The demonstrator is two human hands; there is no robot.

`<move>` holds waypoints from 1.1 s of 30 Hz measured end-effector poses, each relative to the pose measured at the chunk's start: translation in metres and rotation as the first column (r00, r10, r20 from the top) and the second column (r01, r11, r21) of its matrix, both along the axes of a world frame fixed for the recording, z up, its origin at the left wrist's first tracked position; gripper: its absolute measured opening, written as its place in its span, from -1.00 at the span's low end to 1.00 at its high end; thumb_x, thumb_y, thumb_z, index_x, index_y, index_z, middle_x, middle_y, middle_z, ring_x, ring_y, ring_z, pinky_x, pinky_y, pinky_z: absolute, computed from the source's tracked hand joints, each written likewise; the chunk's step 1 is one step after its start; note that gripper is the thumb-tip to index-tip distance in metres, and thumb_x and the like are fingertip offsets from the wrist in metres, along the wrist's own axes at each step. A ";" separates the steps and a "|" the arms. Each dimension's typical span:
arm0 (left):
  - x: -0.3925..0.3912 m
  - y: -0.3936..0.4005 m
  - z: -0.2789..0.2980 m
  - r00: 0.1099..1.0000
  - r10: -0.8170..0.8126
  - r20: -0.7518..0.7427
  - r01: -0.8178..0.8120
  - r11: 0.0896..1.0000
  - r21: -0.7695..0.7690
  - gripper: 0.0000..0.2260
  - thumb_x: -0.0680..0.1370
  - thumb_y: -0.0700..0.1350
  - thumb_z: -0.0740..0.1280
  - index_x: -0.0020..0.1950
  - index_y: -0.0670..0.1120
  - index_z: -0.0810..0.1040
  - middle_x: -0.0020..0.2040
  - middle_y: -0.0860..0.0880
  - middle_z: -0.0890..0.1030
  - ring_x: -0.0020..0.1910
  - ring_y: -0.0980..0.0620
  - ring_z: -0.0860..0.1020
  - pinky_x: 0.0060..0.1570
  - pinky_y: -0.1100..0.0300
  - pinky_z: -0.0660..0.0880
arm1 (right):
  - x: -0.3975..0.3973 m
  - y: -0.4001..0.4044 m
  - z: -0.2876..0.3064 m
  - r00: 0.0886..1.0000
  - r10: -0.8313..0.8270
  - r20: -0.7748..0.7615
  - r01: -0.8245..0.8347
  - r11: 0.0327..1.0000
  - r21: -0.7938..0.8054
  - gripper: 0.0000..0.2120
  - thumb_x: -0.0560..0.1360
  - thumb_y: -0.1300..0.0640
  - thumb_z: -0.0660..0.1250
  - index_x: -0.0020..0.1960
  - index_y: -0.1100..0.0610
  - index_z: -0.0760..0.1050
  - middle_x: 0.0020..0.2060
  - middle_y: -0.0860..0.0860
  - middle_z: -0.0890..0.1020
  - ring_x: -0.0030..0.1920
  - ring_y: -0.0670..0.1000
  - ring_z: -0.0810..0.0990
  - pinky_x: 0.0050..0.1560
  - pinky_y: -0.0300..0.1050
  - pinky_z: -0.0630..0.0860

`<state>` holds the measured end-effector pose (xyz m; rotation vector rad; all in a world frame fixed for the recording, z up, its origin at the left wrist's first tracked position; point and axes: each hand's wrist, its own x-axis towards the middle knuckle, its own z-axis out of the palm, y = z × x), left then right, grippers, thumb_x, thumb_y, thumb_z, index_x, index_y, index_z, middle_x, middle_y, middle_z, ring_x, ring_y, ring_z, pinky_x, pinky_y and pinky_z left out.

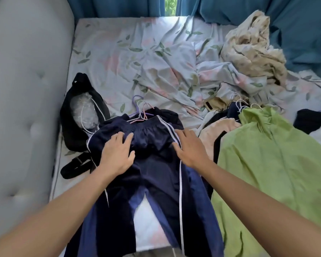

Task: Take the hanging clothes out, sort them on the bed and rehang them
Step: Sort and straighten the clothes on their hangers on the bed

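Left hand (117, 154) — fingers spread, flat on navy trousers (152, 164) laid on the bed (119, 52). Right hand (188, 149) — fingers spread, pressing their white stripe. Hangers (140, 112) at waistband. Beside: green shirt (274, 164).

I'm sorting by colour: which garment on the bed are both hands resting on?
The navy track pants with white side stripes; the left hand and right hand lie flat on them, not the green shirt.

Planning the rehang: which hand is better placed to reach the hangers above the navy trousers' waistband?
Probably the left hand: it lies flat on the navy white-striped track trousers, below the purple and pink wire hangers. The right hand rests further right on the stripe.
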<state>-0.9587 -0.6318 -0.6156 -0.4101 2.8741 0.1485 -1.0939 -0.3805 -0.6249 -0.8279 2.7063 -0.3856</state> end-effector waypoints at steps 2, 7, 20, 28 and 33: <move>-0.004 0.029 0.011 0.999 -0.031 -0.037 0.031 0.999 0.013 -0.39 0.62 0.16 0.29 0.62 -0.05 0.32 0.46 -0.17 0.43 0.39 -0.21 0.43 0.28 -0.10 0.48 | 0.000 0.027 0.008 0.999 -0.031 0.009 0.032 0.999 -0.021 -0.50 0.65 -0.10 0.22 0.53 0.06 0.33 0.32 0.06 0.49 0.35 0.17 0.40 0.25 0.16 0.48; -0.018 0.118 0.028 0.987 -0.077 -0.143 0.083 0.996 0.036 -0.47 0.64 0.18 0.18 0.55 -0.03 0.46 0.42 -0.11 0.51 0.40 -0.13 0.46 0.26 -0.08 0.50 | -0.005 0.117 0.016 0.998 -0.061 -0.029 0.059 0.996 -0.061 -0.53 0.62 -0.10 0.22 0.48 0.03 0.36 0.30 0.03 0.49 0.31 0.14 0.43 0.18 0.16 0.51; -0.082 0.437 0.163 0.944 -0.275 -0.181 0.300 0.945 0.133 -0.47 0.66 0.20 0.24 0.58 0.01 0.37 0.47 -0.08 0.48 0.47 -0.17 0.41 0.36 -0.16 0.40 | 0.022 0.481 0.170 0.922 -0.373 -0.101 0.376 0.926 0.019 -0.47 0.64 -0.17 0.22 0.54 0.03 0.32 0.38 0.02 0.47 0.38 0.10 0.40 0.27 0.11 0.48; -0.107 0.579 0.263 0.885 -0.401 -0.236 0.430 0.898 0.088 -0.40 0.62 0.29 0.01 0.52 0.04 0.47 0.43 -0.08 0.51 0.44 -0.18 0.43 0.33 -0.16 0.41 | 0.072 0.632 0.264 0.792 -0.594 -0.144 0.591 0.804 -0.068 -0.46 0.64 -0.16 0.21 0.55 0.00 0.29 0.42 -0.05 0.42 0.40 0.06 0.37 0.32 0.09 0.46; -0.113 0.666 0.275 0.898 -0.389 -0.206 0.423 0.892 0.159 -0.34 0.59 0.33 -0.04 0.56 0.05 0.43 0.45 -0.04 0.49 0.47 -0.13 0.40 0.34 -0.13 0.41 | 0.071 0.712 0.298 0.795 -0.583 -0.166 0.587 0.809 -0.035 -0.45 0.65 -0.16 0.22 0.57 0.02 0.29 0.45 -0.06 0.42 0.43 0.05 0.36 0.35 0.06 0.44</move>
